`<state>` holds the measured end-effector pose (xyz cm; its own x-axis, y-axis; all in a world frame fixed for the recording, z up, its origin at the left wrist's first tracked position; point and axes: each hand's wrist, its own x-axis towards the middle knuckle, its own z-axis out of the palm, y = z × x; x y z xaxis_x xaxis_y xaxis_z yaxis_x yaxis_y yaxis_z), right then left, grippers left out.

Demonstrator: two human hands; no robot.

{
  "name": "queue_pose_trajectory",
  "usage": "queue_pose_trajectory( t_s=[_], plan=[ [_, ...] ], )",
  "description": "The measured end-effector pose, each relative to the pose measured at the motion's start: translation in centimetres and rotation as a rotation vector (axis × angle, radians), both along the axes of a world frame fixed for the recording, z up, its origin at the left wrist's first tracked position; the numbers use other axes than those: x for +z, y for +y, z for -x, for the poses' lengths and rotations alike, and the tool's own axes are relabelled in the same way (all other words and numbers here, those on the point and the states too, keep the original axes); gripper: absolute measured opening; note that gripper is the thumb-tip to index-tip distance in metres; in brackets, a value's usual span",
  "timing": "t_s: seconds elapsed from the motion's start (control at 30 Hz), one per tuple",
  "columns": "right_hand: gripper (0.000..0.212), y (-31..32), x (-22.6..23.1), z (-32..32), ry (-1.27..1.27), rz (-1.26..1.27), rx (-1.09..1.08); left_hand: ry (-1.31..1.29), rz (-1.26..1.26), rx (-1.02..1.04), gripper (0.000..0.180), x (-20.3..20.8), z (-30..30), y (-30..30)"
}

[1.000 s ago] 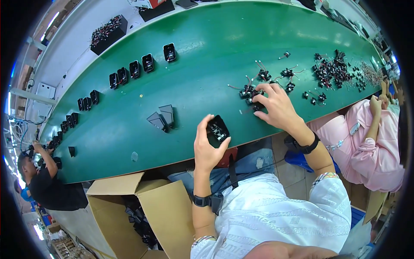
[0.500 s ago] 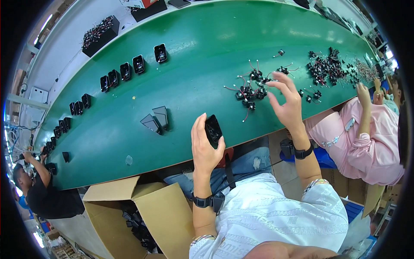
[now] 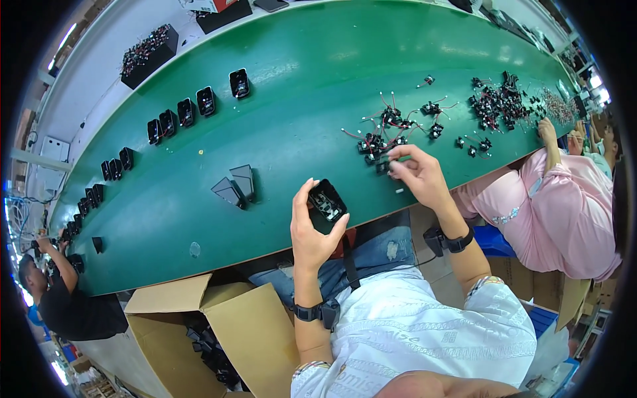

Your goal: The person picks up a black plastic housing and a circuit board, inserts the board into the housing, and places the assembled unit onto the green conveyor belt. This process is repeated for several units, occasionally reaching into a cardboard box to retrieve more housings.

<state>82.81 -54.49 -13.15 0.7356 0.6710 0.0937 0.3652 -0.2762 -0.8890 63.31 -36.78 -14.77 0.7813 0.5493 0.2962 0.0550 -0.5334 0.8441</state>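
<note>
My left hand (image 3: 310, 232) grips a black plastic housing (image 3: 328, 200) by its sides, with its hollow inside facing up. Right of it, my right hand (image 3: 422, 178) has thumb and fingers pinched on a small black wired part (image 3: 383, 168) at the near edge of a loose cluster of similar parts (image 3: 375, 143). A small white connector (image 3: 399, 191) shows just under those fingers. Two dark grey tapered housings (image 3: 235, 186) lie on the table to the left of my left hand.
The green table (image 3: 285, 132) carries a curved row of black housings (image 3: 186, 112) at the far left and a larger heap of wired parts (image 3: 494, 106) at right. A cardboard box (image 3: 249, 338) of black parts stands below the near edge. Co-workers sit at both ends.
My right hand has come down and nearer, and its fingers have closed on a small wired part. The left hand has tilted the housing so its inside shows more.
</note>
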Motion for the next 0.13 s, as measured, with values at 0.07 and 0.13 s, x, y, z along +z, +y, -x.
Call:
queue_pose_trajectory(
  t_s=[0.07,0.13],
  plan=[
    [0.008,-0.6,-1.7,0.1,0.527,-0.399,-0.064,-0.031,0.296,-0.039,0.083,-0.1,0.3,-0.1],
    [0.013,-0.8,-3.5,-0.4,0.470,-0.374,0.009,-0.043,0.412,-0.087,0.083,0.1,0.2,-0.3]
  ],
)
